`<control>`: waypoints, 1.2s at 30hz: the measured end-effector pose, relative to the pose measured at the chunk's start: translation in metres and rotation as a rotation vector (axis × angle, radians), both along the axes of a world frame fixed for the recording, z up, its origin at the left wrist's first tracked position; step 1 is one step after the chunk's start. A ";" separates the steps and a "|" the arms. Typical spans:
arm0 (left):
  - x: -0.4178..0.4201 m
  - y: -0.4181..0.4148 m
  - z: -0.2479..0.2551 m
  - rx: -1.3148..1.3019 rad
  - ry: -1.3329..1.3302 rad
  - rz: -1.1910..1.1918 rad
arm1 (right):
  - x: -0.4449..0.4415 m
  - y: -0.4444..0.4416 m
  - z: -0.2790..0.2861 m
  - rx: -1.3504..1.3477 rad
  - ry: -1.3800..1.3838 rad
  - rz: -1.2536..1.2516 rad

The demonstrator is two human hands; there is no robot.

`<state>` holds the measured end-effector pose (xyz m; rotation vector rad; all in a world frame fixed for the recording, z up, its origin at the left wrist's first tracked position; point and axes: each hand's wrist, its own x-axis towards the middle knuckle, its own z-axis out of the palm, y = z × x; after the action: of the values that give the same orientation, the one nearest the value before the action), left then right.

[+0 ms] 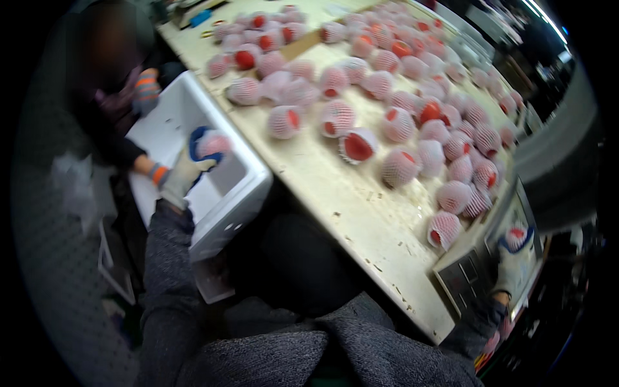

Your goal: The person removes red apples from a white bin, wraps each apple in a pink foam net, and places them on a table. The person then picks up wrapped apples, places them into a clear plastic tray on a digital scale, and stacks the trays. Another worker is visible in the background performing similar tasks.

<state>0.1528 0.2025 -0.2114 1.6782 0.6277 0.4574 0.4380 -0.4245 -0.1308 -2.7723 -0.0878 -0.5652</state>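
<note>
My left hand (181,171), in a white glove with blue-coated fingers, grips a red fruit in a pink foam net sleeve (216,145). It is above the opening of a white polystyrene box (246,181) that stands against the table's edge. Far to the right, my right hand (511,268), gloved alike, has its fingers around another foam-sleeved fruit (516,237). That hand is at what looks like a bench scale with a dark button panel (466,275). Blur hides whether the right-hand fruit touches the scale's plate.
Many sleeved red fruits (400,167) lie spread over the cream tabletop (333,208), whose edge is chipped. A co-worker's hands in grey-and-orange gloves (146,92) are at the box's far side. A clear plastic bag (75,181) is at the left; a blue object (200,18) lies at the back.
</note>
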 end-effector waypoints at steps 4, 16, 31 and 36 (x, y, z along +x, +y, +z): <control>0.002 -0.074 0.018 -0.589 -0.367 -0.205 | -0.013 0.010 0.014 -0.297 -0.142 -0.089; 0.093 -0.220 -0.013 -0.413 -0.272 -0.235 | -0.107 0.258 -0.038 0.481 0.188 1.171; 0.106 -0.249 -0.032 -0.911 -0.294 -0.384 | -0.050 0.266 -0.183 1.281 0.462 0.885; 0.100 -0.242 -0.030 -0.849 -0.159 -0.346 | -0.068 0.259 -0.126 1.393 0.967 1.080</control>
<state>0.2532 -0.0391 -0.2417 0.8955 0.3239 0.0426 0.3702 -0.1655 -0.2572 -1.0795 -0.6051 0.7421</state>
